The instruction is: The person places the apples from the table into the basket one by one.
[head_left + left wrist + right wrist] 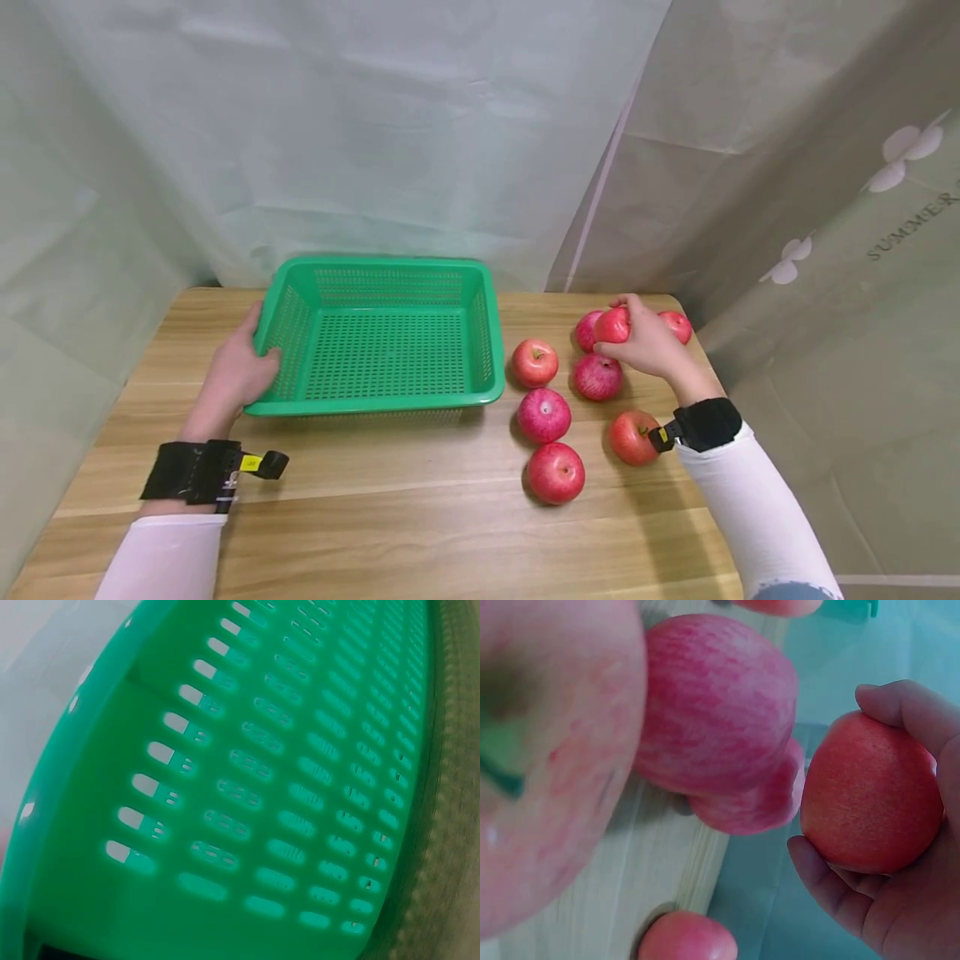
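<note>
My left hand (238, 367) grips the left rim of a green plastic basket (375, 405), thumb over the inside edge. The basket holds nothing, and its front edge is tipped up off the table. Slotted basket wall (247, 765) fills the left wrist view, where the hand itself is hidden. At the right back of the table, my right hand (647, 340) holds a red apple (874, 795) between thumb and fingers. Under and beside that hand are a striped apple (597, 377), another behind it (587, 332) and a red one (677, 326) to its right.
Three apples stand in a column right of the basket: one orange-red (535, 362), one pink (543, 415) and one red (556, 473). Another apple (633, 437) lies below the right wrist. Pale sheeting (420, 150) hangs close behind the wooden table (390, 533).
</note>
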A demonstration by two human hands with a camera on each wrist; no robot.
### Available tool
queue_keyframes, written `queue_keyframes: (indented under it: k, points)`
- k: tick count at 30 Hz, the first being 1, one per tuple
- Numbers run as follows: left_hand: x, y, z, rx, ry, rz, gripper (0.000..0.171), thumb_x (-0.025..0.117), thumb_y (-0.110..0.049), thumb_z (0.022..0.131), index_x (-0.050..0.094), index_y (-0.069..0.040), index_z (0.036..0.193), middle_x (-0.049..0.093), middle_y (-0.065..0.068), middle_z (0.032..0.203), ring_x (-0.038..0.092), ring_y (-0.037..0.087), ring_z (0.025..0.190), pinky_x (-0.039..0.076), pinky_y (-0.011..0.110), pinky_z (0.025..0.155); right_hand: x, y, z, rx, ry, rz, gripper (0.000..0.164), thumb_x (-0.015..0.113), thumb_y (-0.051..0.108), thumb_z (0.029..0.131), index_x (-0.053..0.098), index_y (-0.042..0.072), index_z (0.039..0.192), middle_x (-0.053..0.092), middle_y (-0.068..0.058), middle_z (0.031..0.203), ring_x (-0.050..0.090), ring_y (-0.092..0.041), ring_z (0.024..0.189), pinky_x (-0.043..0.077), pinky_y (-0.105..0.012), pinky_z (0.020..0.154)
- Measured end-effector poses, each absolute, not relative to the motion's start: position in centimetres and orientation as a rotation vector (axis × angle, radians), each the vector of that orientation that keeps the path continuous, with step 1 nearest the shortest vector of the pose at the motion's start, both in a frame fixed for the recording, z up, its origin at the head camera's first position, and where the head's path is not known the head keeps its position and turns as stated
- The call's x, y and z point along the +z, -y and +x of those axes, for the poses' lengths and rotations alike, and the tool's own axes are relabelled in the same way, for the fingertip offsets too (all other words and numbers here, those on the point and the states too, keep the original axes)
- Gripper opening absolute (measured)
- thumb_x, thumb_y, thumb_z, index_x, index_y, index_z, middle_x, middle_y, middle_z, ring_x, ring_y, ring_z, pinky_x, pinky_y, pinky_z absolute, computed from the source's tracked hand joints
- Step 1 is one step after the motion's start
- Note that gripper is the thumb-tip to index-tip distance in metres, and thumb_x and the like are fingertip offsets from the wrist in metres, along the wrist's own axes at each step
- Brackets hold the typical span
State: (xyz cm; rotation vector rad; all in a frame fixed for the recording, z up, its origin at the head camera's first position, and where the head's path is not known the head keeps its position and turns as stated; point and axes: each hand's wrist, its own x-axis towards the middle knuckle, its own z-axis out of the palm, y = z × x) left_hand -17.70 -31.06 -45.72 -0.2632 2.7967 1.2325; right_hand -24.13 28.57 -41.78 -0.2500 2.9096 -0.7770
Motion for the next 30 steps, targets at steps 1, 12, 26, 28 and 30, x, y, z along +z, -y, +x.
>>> queue_keyframes:
  k: [1,12,26,28,30]
  points:
    - [-45.7,31.1,-17.7,1.230,-2.799,-0.262,0.081,0.045,-0.011,0.108,-0.007,-0.009,0.171,0.021,0.046,0.162,0.052,0.048,0.104,0.046,0.043,0.071,-41.7,-28.4,-24.2,-0.777,-2.909,-0.259,0.084,0.087,0.033,0.087,0.040,0.003,0.150,0.059,-0.024,0.138,0.063,-0.044,0.121,0.056,-0.061,0.096]
    - [-45.8,31.2,-17.7,1.220,-2.826,-0.228,0.079,0.043,-0.010,0.108,-0.004,-0.005,0.170,0.021,0.045,0.163,0.045,0.055,0.119,0.044,0.048,0.079,-41.2,-26.7,-24.6,-0.787,-2.901,-0.332,0.079,0.086,0.029,0.087,0.042,0.003,0.148,0.060,-0.021,0.132,0.063,-0.038,0.115,0.058,-0.054,0.092]
    - [-45.5,31.0,-17.7,1.189,-2.845,-0.255,0.080,0.045,-0.010,0.107,-0.002,-0.007,0.171,0.028,0.047,0.159,0.049,0.053,0.113,0.043,0.045,0.076,-41.1,-24.1,-25.5,-0.835,-2.870,-0.392,0.074,0.085,0.023,0.087,0.044,0.006,0.146,0.060,-0.020,0.131,0.063,-0.038,0.109,0.062,-0.046,0.074]
    - [-45.5,31.0,-17.7,1.186,-2.846,-0.256,0.080,0.046,-0.010,0.107,-0.002,-0.007,0.171,0.028,0.047,0.159,0.048,0.053,0.114,0.043,0.047,0.077,-41.2,-23.7,-25.6,-0.828,-2.873,-0.414,0.073,0.085,0.023,0.087,0.045,0.007,0.146,0.060,-0.020,0.132,0.062,-0.038,0.112,0.061,-0.049,0.080]
    - [-45.5,31.0,-17.7,1.188,-2.838,-0.262,0.080,0.045,-0.010,0.107,-0.003,-0.008,0.171,0.026,0.046,0.161,0.047,0.053,0.115,0.044,0.049,0.079,-41.3,-23.3,-25.7,-0.813,-2.882,-0.445,0.073,0.085,0.024,0.087,0.045,0.006,0.146,0.060,-0.019,0.133,0.062,-0.037,0.114,0.059,-0.052,0.088]
